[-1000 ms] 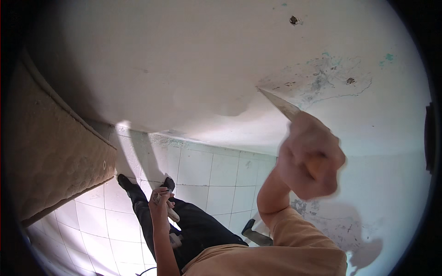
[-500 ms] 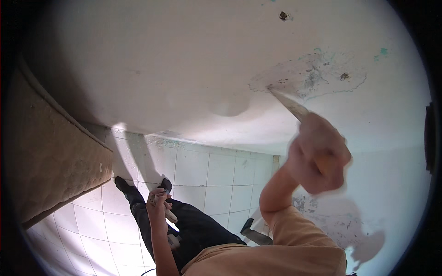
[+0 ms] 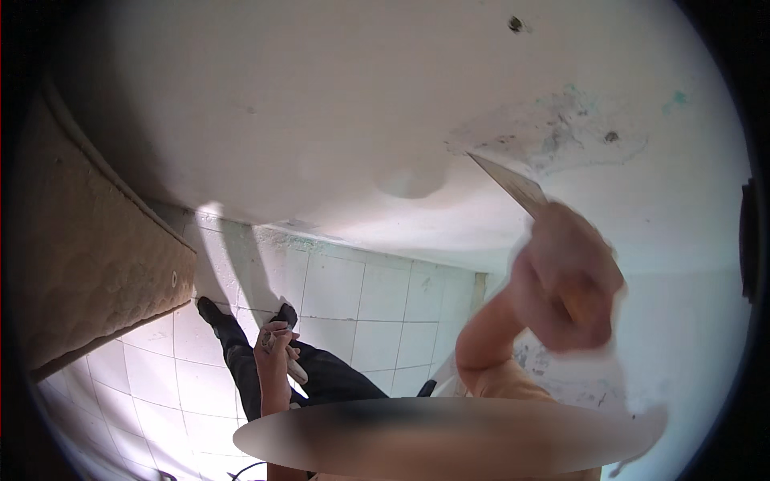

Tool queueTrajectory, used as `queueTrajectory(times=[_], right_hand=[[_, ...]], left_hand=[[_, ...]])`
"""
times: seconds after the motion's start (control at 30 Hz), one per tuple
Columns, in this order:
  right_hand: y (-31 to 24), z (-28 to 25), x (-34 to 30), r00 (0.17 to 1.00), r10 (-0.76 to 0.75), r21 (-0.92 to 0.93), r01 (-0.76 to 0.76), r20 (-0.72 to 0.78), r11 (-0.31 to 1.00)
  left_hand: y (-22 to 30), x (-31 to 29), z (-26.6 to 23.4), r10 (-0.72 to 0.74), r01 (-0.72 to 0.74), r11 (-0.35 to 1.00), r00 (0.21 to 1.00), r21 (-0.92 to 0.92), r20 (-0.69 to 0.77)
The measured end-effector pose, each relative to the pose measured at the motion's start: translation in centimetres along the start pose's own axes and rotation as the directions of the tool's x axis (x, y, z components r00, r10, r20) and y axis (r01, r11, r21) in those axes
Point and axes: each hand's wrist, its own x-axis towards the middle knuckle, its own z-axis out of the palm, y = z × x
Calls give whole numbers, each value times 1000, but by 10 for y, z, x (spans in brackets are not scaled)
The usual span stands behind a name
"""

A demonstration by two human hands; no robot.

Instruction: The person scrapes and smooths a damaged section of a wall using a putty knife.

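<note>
My right hand (image 3: 565, 280) is closed around the orange handle of a putty knife (image 3: 507, 184). Its thin tapering blade points up and left, with the edge at the pale wall (image 3: 321, 104), beside the left end of a rough grey patch (image 3: 553, 132). Whether the blade touches the plaster is hard to tell. Lower down, near my legs, my left hand (image 3: 274, 345) is curled around a whitish, elongated object (image 3: 297, 370). Its kind is not clear, as the fingers cover much of it.
A brown, quilted, mattress-like block (image 3: 104, 264) stands at the left. White floor tiles (image 3: 329, 280) run along the wall's foot, under my black trousers. A small dark hole (image 3: 515, 24) marks the wall higher up. A blurred oval hides the lower middle.
My right hand with the putty knife has shifted slightly right and down in the picture, and more of the blade's flat face shows. My left hand stays low with its object.
</note>
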Motion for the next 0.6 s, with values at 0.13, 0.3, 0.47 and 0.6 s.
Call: queueTrajectory(times=[0.13, 0.3, 0.47, 0.6], right_hand=[[9, 19, 2, 994, 99, 522, -111, 52, 846], [-8, -9, 13, 993, -80, 744, -11, 86, 669], [18, 43, -39, 989, -46, -38, 41, -144, 998], [0, 3, -1, 995, -100, 557, 74, 16, 827]], left_hand=[[0, -5, 3, -14, 14, 1000, 1000, -27, -10], [-1, -6, 0, -13, 13, 1000, 1000, -8, -26], [-3, -4, -7, -27, 28, 1000, 998, 13, -52], [3, -3, -5, -11, 11, 1000, 1000, 7, -25]])
